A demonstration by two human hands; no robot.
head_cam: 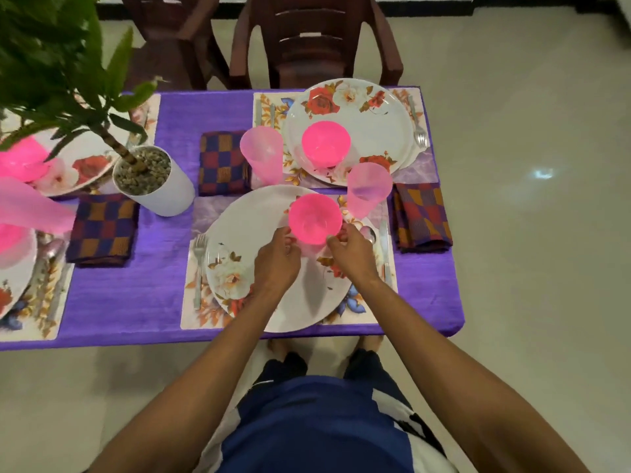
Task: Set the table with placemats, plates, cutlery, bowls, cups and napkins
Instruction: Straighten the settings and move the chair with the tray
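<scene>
Two hands were on one pink bowl [314, 218], and they were yours. Your left hand [276, 259] pinched its left side and your right hand [351, 250] pinched its right side, fingers curled close to the rim. The bowl sat on the far part of the white plate [259, 233], on the mat [362, 312] at the near edge of the table [136, 295], close to the right corner. A pink cup [368, 189] stood just beside it, and a folded napkin [421, 216] lay near the right edge. That bowl looked like thin plastic, so it was likely light, stiff and a bit slippery. Holding both sides near the rim seemed the best way.
</scene>
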